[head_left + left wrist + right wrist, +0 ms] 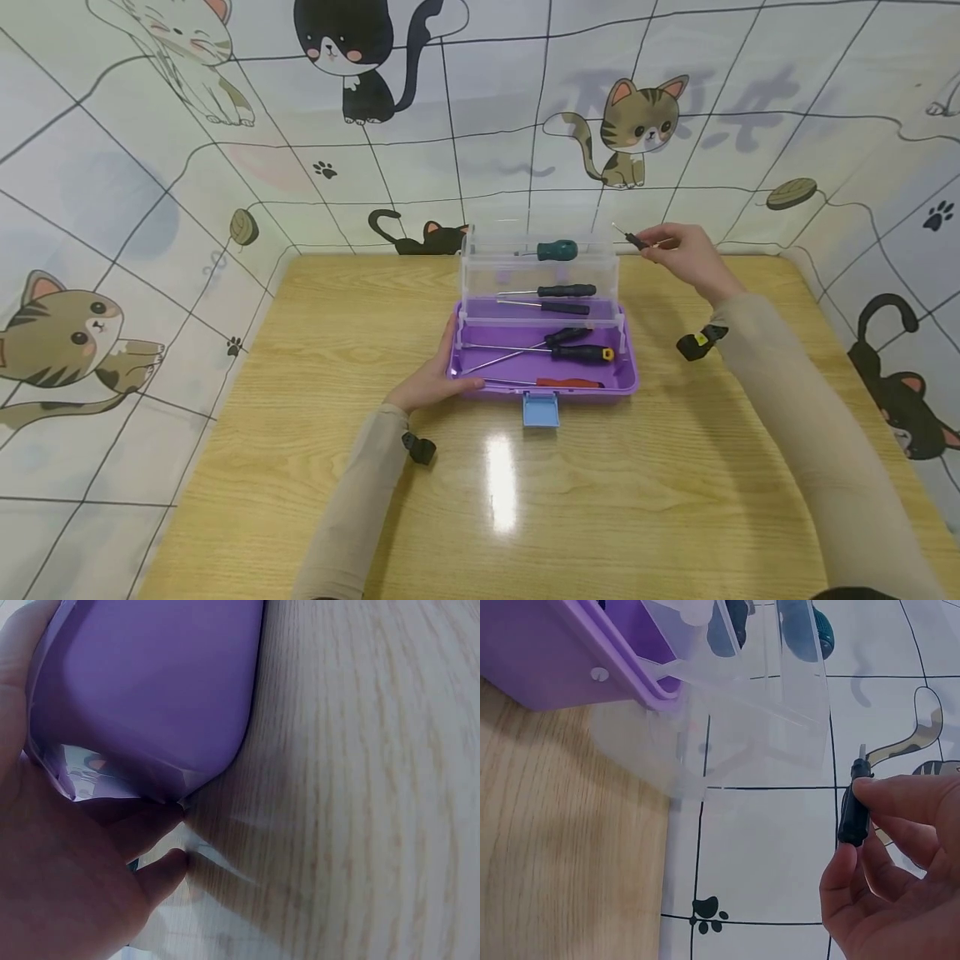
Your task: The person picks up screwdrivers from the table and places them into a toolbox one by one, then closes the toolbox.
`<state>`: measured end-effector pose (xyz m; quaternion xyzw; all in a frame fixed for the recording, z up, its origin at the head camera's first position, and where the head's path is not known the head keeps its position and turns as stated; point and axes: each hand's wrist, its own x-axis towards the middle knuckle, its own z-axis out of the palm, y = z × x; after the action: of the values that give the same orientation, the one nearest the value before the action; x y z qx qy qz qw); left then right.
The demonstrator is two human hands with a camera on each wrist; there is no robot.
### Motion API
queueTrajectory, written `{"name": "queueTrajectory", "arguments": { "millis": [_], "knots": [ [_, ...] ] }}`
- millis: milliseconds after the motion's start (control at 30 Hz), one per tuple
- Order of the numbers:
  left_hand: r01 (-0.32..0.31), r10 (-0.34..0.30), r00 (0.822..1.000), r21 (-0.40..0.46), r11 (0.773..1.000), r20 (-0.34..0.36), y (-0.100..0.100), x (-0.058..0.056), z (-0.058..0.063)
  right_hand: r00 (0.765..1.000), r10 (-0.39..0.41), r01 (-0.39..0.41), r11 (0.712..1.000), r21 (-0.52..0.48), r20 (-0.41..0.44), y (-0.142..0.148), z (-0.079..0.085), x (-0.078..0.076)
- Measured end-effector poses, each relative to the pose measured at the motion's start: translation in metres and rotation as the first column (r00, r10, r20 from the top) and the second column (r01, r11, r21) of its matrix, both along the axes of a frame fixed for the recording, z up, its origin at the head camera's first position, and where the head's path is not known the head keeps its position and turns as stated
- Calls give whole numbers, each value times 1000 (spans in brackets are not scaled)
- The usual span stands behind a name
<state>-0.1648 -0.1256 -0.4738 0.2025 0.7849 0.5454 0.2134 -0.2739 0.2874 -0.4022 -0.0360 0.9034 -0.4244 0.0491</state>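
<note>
An open purple toolbox (588, 397) stands on the table with clear trays (487, 287) raised at its back. My left hand (435, 382) grips its left end, thumb at the front rim and fingers around the side. To the right of the trays, my right hand (690, 258) pinches a small screwdriver (855, 806) by its black handle, the thin metal shaft pointing up and left. Inside the box lie a red-handled screwdriver (570, 383), a black one with a yellow end (581, 353) and another black one (567, 336). Two black-handled screwdrivers and a green-handled screwdriver (557, 251) rest in the trays.
A light blue latch (541, 410) hangs from the toolbox front. The wooden table (360, 333) backs onto a cloth (495, 167) printed with cats and grid lines, which also rises on both sides. The clear lid (630, 750) extends behind the box.
</note>
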Motion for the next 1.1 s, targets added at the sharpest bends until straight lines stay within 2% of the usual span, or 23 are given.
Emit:
{"name": "queueTrajectory", "arguments": {
  "millis": [233, 467, 733, 1000, 1100],
  "knots": [
    [-6, 7, 1000, -11, 1000, 27, 0, 0, 1, 999, 41, -41, 999, -9, 8, -7, 5, -12],
    [-10, 10, 1000, -27, 1000, -3, 0, 0, 0, 998, 60, -60, 998, -36, 8, -6, 7, -23],
    [-16, 16, 1000, -45, 999, -3, -1, 0, 0, 997, 66, -64, 997, -52, 33, -9, 13, -35],
    [-10, 10, 1000, -31, 999, 0, -1, 0, 0, 996, 83, -83, 997, -8, 31, -15, 19, -46],
    [-15, 15, 1000, -30, 999, -10, -1, -5, -15, 995, 101, -101, 995, 24, 26, -18, 22, -50]
  ]
}}
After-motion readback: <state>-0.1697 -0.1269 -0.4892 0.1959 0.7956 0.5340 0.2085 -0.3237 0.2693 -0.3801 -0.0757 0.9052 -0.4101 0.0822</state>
